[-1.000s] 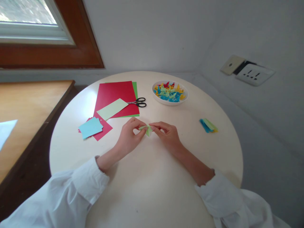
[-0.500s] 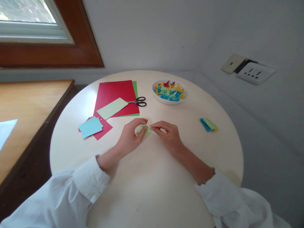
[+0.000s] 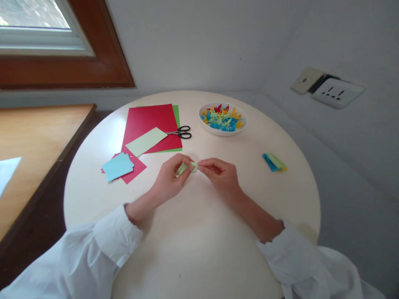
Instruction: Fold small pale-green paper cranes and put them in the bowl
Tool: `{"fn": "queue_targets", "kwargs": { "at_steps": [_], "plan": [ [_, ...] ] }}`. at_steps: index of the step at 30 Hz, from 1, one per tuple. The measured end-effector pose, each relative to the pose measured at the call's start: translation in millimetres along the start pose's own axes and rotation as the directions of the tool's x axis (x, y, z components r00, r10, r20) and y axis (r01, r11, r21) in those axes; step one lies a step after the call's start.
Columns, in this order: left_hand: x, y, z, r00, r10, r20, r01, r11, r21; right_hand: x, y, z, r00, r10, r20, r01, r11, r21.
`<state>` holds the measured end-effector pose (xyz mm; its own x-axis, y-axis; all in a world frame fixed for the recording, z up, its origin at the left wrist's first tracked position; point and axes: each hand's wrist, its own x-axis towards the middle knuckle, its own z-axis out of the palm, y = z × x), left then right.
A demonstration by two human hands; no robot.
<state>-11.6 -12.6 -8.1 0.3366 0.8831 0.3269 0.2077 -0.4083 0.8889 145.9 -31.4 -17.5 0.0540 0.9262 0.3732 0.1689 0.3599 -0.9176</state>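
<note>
Head view: left hand (image 3: 171, 176) and right hand (image 3: 222, 176) both pinch one folded pale-green paper (image 3: 195, 165) above the round white worktop (image 3: 193, 241), near black-handled scissors (image 3: 180, 133).

At the table's (image 3: 193, 232) middle, the left hand (image 3: 171, 176) and right hand (image 3: 222, 176) partly hide the green paper (image 3: 182, 168); its folds are too small to tell. Toward the table's far side, a pale strip (image 3: 146, 141) covers the scissors' (image 3: 183, 135) tips. Left of the table, a desk (image 3: 46, 141) and window (image 3: 34, 14) are cut off.
</note>
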Motion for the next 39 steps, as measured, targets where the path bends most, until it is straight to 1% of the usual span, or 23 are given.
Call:
{"fn": "queue_targets", "kwargs": {
  "at_steps": [4, 9, 16, 23, 32, 39],
  "plan": [
    [0, 4, 0.0, 1.000, -0.007, -0.014, 0.007, 1.000, -0.006, 0, -3, 2, 0.998, 0.058, -0.016, -0.056, 0.994, 0.093],
    [0, 6, 1.0, 0.998, 0.010, -0.062, -0.013, 0.999, -0.050, -1, -7, 4, 0.995, 0.098, -0.008, -0.096, 0.989, 0.116],
    [-1, 8, 1.3, 0.997, 0.014, -0.071, -0.018, 0.998, -0.062, -3, -11, 6, 0.996, 0.086, -0.015, -0.083, 0.985, 0.154],
    [-3, 11, 1.3, 0.996, -0.017, -0.083, 0.009, 0.995, -0.096, -4, -13, 6, 0.996, 0.086, -0.018, -0.082, 0.987, 0.139],
    [-5, 9, 3.7, 0.995, -0.016, -0.103, 0.006, 0.996, -0.094, -4, -13, 9, 0.995, 0.089, -0.048, -0.080, 0.984, 0.159],
    [-4, 11, 4.1, 0.992, -0.051, -0.116, 0.037, 0.992, -0.122, -4, -14, 10, 0.994, 0.090, -0.056, -0.078, 0.979, 0.187]
  ]
}}
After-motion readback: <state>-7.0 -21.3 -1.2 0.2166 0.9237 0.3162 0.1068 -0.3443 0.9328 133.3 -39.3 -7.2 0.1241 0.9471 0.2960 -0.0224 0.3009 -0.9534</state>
